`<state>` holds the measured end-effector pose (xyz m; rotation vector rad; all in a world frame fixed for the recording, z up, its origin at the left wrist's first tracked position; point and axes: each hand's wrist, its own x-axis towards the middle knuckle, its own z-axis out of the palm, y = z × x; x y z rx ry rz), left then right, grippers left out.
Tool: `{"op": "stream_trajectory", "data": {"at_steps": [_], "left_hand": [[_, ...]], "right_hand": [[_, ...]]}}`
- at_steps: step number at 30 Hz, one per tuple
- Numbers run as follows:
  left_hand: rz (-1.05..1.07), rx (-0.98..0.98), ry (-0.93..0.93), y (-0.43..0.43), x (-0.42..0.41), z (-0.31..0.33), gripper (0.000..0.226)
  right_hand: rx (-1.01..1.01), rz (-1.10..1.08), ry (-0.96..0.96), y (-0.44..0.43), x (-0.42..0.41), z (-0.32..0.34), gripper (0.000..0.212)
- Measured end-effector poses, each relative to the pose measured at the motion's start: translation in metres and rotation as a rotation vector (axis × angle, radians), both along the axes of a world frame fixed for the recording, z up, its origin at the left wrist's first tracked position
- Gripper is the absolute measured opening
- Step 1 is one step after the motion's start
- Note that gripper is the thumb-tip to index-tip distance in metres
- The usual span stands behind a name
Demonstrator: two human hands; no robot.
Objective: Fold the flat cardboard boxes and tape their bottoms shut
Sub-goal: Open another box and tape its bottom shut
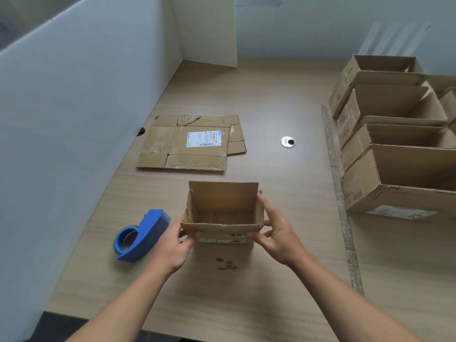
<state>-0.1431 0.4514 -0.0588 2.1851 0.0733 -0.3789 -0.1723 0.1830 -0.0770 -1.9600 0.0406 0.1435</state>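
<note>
From the head camera we see the left hand (172,245) pinching the near-left corner of the small open box (222,206). The right hand (276,233), fingers curled, grips its near-right corner. The box stands upright on the table (271,304). A blue tape dispenser (142,236) lies just to its left, flat cardboard (182,144) lies beyond, and assembled boxes (394,169) line the right side.

Single wide-angle head-worn view, angled forward and down, close over the near edge of the table (283,114).
</note>
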Motion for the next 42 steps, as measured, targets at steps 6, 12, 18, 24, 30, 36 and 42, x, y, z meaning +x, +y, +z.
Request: {"op": "stream_trajectory", "data": {"at_steps": [6,12,18,24,30,36,42], "left_hand": [[0.001,-0.044,0.026,0.0,0.0,-0.004,0.038],[0.051,-0.052,0.041,-0.005,0.001,-0.005,0.031],[0.097,-0.121,0.064,0.001,0.009,-0.001,0.013],[-0.106,-0.035,0.002,0.004,0.014,0.02,0.019],[-0.451,0.314,-0.148,0.01,0.034,0.035,0.055],[-0.691,0.479,-0.26,-0.005,0.04,0.061,0.056],[-0.795,0.403,-0.365,-0.049,0.032,0.086,0.056]], "right_hand": [[0.105,-0.033,0.148,-0.004,0.001,-0.015,0.122],[0.176,-0.027,0.201,0.0,0.01,-0.02,0.097],[0.271,-0.047,0.205,0.003,0.011,-0.019,0.101],[0.272,-0.161,0.15,0.0,-0.009,-0.005,0.109],[0.197,-0.339,0.021,-0.018,-0.033,0.023,0.1],[0.219,-0.554,-0.115,-0.02,-0.077,0.055,0.092],[0.301,-0.769,-0.205,-0.027,-0.125,0.079,0.073]]}}
